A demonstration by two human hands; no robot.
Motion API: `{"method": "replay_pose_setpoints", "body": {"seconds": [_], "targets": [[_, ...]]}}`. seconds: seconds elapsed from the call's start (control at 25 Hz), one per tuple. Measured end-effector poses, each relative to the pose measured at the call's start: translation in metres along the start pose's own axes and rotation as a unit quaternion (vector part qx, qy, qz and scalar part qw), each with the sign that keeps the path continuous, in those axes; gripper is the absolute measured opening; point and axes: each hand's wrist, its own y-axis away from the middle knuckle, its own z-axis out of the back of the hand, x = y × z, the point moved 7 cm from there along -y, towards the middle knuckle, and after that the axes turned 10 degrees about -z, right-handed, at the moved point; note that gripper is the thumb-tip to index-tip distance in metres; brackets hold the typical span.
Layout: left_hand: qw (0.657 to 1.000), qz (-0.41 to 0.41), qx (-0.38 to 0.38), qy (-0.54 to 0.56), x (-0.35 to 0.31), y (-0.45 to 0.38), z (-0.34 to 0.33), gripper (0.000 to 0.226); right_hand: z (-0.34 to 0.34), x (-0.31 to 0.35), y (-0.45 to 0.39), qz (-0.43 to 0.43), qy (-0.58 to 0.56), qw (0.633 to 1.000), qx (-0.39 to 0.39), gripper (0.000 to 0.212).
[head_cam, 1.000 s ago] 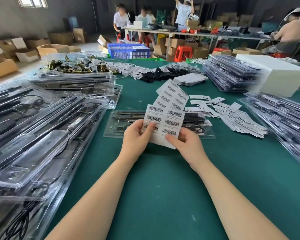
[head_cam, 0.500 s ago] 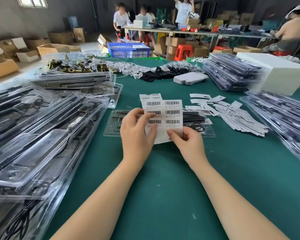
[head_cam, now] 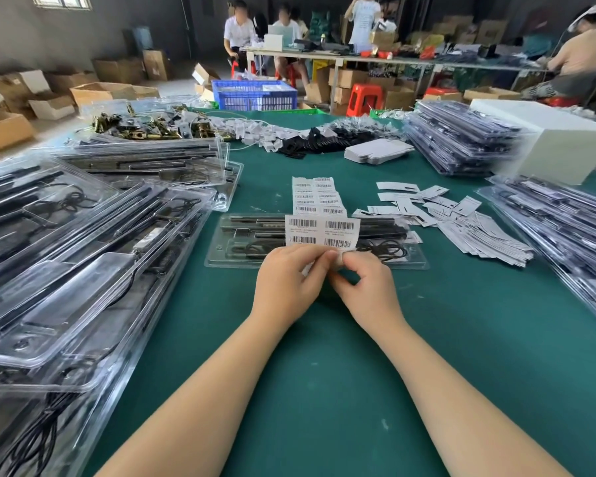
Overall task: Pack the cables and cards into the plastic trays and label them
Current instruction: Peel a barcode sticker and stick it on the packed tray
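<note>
Labelling was in hand: both hands' fingers (head_cam: 324,261) pinched the label sheet's (head_cam: 322,230) near edge, the tray (head_cam: 217,251) just beyond them awaiting one peeled sticker.

Packing workshop: stacked plastic trays (head_cam: 83,270), cardboard boxes (head_cam: 4,129), workers at long table (head_cam: 324,55).

Two bare, sleeveless forearms (head_cam: 193,401)

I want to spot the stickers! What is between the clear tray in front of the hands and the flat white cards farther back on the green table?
In the head view, a barcode label strip lies there on green table.
</note>
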Motion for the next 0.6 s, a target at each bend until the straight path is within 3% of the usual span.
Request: {"method": "replay_pose_setpoints", "body": {"seconds": [0.12,0.2,0.28,0.36,0.48,0.52,0.6], "targets": [[0.999,0.023,-0.022,-0.007,0.007,0.003,0.0,0.018,-0.002,0.001,0.0,0.003,0.008,1.0,0.009,0.015],[0.994,0.092,-0.048,0.029,0.017,0.008,0.002,0.018,0.0,0.001,0.0,0.008,0.041,0.999,-0.024,0.008],[0.978,0.171,-0.097,0.074,0.031,0.013,0.007,0.019,0.005,-0.001,0.0,0.018,0.072,0.995,-0.072,0.015],[0.929,0.284,-0.197,0.13,0.053,0.023,0.019,0.024,0.007,-0.004,0.0,0.006,0.08,0.994,-0.08,0.022],[0.818,0.409,-0.338,0.221,0.084,0.042,0.035,0.025,0.011,-0.012,-0.004,-0.049,0.01,0.996,-0.074,0.018],[0.798,0.423,-0.356,0.24,0.09,0.045,0.037,0.025,0.019,-0.017,-0.007,-0.08,-0.05,0.992,-0.087,0.014],[0.799,0.428,-0.349,0.239,0.091,0.045,0.035,0.025,0.043,-0.034,-0.013,-0.179,-0.228,0.947,-0.138,0.017]]}}
